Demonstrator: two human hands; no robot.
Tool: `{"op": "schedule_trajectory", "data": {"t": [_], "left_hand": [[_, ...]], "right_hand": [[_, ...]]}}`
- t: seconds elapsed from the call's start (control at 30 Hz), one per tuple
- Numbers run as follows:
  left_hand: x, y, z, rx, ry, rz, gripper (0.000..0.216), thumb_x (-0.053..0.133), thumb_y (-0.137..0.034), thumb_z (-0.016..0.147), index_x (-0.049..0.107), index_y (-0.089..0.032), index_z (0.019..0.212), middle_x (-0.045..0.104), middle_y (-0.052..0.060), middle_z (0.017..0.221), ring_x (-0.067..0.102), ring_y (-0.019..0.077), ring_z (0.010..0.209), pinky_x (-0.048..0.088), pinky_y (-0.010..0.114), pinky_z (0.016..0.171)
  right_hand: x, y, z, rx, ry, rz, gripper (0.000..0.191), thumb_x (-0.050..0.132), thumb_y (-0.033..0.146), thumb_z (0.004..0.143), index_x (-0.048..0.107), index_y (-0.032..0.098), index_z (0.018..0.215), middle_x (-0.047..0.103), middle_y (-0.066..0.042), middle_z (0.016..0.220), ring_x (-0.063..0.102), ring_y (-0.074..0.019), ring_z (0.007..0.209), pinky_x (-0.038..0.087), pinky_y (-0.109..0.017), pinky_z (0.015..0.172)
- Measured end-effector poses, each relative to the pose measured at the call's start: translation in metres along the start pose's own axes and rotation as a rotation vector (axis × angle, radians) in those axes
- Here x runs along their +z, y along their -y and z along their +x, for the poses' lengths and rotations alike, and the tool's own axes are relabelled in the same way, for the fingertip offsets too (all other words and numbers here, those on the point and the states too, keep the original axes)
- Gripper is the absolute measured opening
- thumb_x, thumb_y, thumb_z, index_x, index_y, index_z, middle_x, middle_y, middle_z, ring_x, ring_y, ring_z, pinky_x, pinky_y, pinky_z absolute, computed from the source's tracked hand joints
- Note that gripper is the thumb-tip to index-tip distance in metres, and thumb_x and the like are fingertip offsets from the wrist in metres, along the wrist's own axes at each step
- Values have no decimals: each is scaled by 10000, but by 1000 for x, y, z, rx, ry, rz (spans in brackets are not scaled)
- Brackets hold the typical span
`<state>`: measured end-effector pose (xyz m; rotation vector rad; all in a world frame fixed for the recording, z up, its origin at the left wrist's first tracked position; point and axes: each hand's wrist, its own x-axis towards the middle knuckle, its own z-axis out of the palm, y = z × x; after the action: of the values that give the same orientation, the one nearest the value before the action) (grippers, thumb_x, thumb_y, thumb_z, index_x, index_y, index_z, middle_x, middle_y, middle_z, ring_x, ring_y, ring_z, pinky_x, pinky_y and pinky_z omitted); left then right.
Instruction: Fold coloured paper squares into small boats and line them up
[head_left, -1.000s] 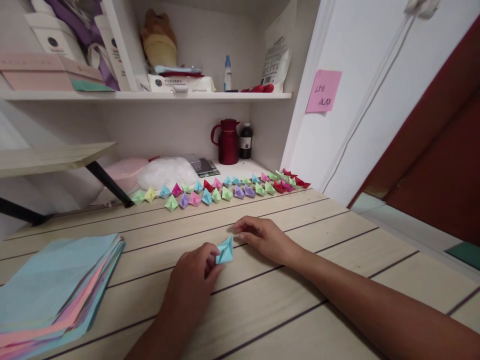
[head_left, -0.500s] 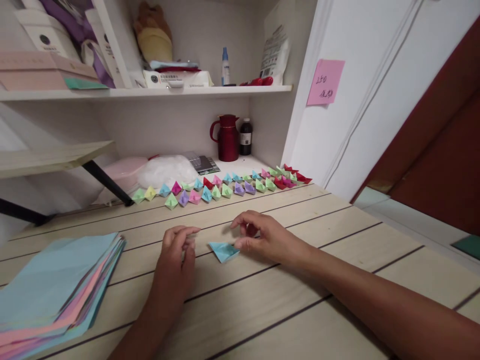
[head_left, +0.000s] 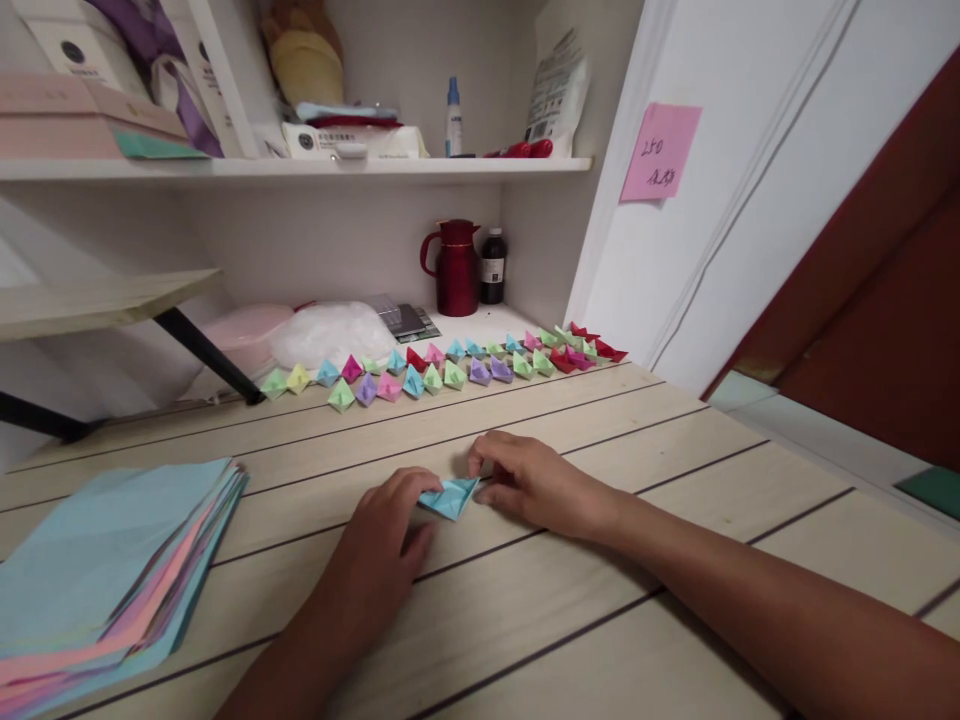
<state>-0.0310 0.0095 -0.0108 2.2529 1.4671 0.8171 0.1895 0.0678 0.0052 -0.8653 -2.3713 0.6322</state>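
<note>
A small folded light-blue paper [head_left: 452, 499], diamond-like with a pointed right tip, lies at the middle of the wooden table between my hands. The fingers of my left hand [head_left: 394, 515] close over its left corner, partly hiding that end. On the other side, my right hand [head_left: 529, 482] has its curled index finger and thumb closed about the right tip. Beyond them, several small folded paper boats [head_left: 454, 375] in green, blue, pink, purple, yellow and red stand in two rows along the table's back.
A stack of coloured paper sheets [head_left: 112, 560] lies at the left. Behind the boats are a clear plastic bag [head_left: 334, 335], a red jug [head_left: 457, 270] and a dark bottle [head_left: 493, 268]. A small raised shelf [head_left: 105, 305] with black legs stands at back left.
My left hand has moved right and taken hold of the blue paper's left corner. My right fingers have drawn in around its right tip. The view has shifted slightly.
</note>
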Motion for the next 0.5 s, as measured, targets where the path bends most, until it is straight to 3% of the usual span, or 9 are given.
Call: {"op": "schedule_trajectory", "data": {"t": [0.33, 0.5], "left_hand": [[-1, 1, 1, 41, -25, -25, 221, 485, -71, 807, 573, -240, 920, 598, 26, 1056, 562, 182, 1005, 452, 335, 887], [0, 0, 1, 50, -6, -3, 235, 485, -87, 815, 599, -244, 947, 616, 30, 1030, 572, 191, 974, 462, 346, 860]], "right_hand": [[2, -1, 0, 37, 16, -10, 113, 645, 126, 810, 657, 210, 884, 645, 12, 817, 567, -125, 717, 404, -216, 651], [3, -1, 1, 39, 19, -9, 92, 630, 125, 824, 672, 202, 853, 669, 5, 802, 589, -131, 728, 420, -224, 676]]}}
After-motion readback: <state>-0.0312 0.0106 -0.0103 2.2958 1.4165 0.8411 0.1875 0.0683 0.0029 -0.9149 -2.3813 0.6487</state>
